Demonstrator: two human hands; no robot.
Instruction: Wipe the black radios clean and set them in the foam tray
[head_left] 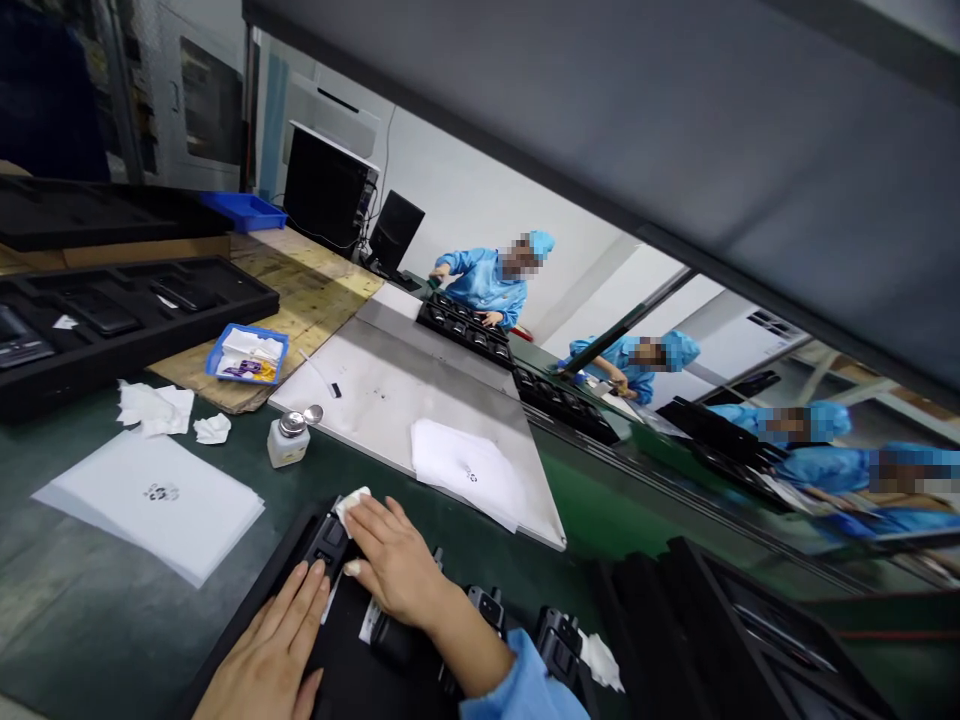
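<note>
My right hand [401, 565] presses a crumpled white tissue [352, 503] against the upper end of a black handheld device [328, 540]. The device sits in a black foam tray [349, 645] at the front of the bench. My left hand [274, 640] lies with fingers stretched out, its fingertips at the lower end of the same device. Other black devices [487, 607] stand in the tray to the right, partly behind my right forearm. Another crumpled tissue [602, 662] lies beside the rightmost device [559, 640].
A small dispenser bottle [289, 440], paper sheets [161, 505] and a blue basket [247, 355] lie beyond the tray. More foam trays stand at left [142, 340] and right [772, 640]. Several co-workers in blue [487, 280] sit across a green conveyor [592, 500]. A grey shelf [675, 130] hangs overhead.
</note>
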